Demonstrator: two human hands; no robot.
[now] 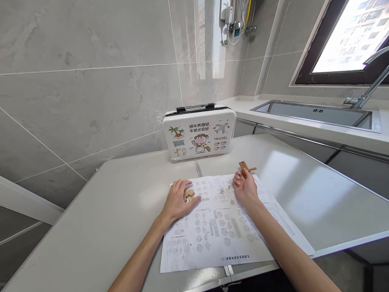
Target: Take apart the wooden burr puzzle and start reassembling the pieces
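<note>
A printed paper sheet (209, 243) with rows of small diagrams lies on the white table under both my hands. At the sheet's left upper part, my left hand (178, 200) curves its fingers and thumb around a small cluster of interlocking wooden puzzle pieces (189, 194). Its palm side faces the cluster, and part of the pieces is hidden. Over the sheet's upper right edge, my right hand (245, 187) is closed, palm turned up. Its fingertips pinch wooden pieces (243, 165); one flat end points up and a thin stick sticks out to the right.
A white cartoon-printed case (199, 138) in clear wrap stands upright at the table's back, against the grey tiled wall. To the right are a counter with a metal sink (316, 115) and a faucet (361, 99). The white table (121, 207) ends in a front edge near me.
</note>
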